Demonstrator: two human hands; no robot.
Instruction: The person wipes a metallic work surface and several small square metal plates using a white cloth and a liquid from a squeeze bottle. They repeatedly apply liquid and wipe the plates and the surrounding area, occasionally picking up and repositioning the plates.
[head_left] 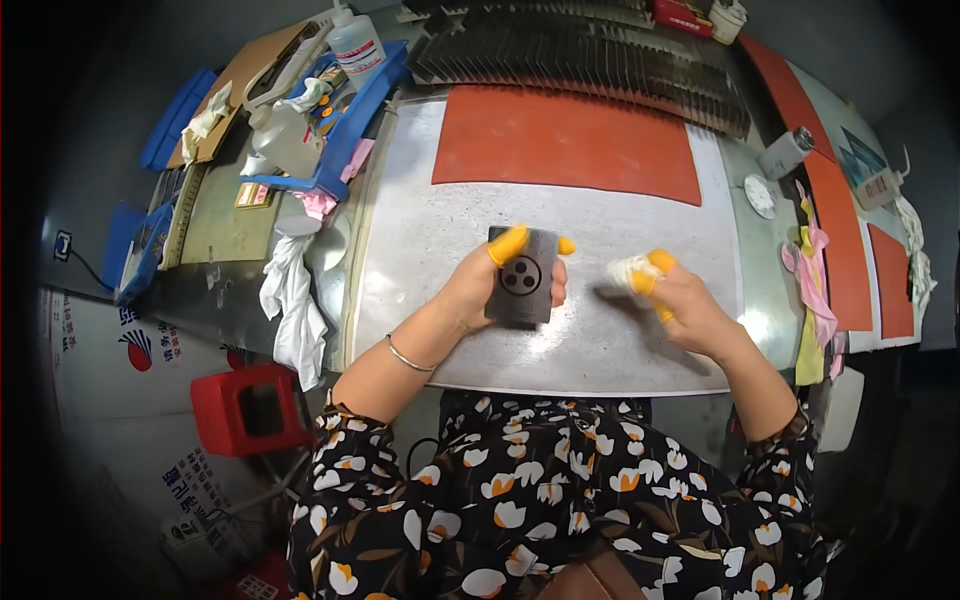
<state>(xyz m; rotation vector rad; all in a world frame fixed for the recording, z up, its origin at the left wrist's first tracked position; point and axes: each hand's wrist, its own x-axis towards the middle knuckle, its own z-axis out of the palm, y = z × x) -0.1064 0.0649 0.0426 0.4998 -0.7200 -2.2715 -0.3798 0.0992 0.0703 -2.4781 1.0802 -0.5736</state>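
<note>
My left hand grips a dark rectangular plate, like a phone back cover, with a round camera ring and several holes in it. The thumb lies on its face and the other fingers wrap behind. To the right, apart from the plate, my right hand pinches a wadded white cloth. Yellow finger cots cover some fingertips on both hands. Both hands are above the pale work surface near its front edge.
An orange-red mat lies beyond my hands, with a rack of upright dark plates behind it. At left stand a blue tray with bottles and a hanging white cloth. A metal canister and pink cloth are at right.
</note>
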